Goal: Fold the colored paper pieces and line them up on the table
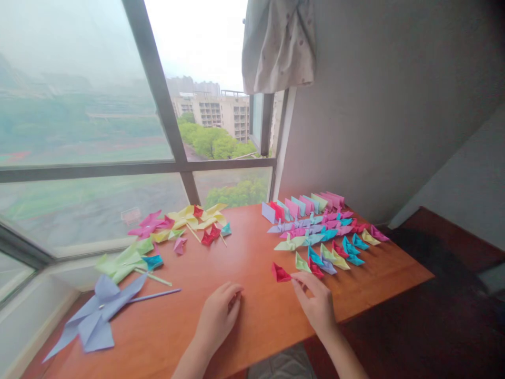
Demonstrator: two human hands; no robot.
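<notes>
Five o'clock: red folded-paper boat (281, 273); eight o'clock: lavender paper pinwheel (98, 315); twelve o'clock: pale cloth curtain (278, 50) bears darker dots.

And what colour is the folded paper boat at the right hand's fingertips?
The paper boat is red; see the head view.

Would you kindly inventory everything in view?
Pinwheels: about five, mixed colours, table left
Small folded papers: several, mixed colours, among pinwheels
Upright folded papers: one row, mixed colours, back right
Folded paper figures: many, mixed colours, rows, right
Lone paper boat: one, red, at right fingertips
Table: one, brown, foreground
Window: one, grey-framed, behind table
Curtain: one, pale, top centre
Wall: one, grey, right
Buildings: several, beige, outside
Trees: several, green, outside
Left hand: one, bare, table front
Right hand: one, bare, at boat
</notes>
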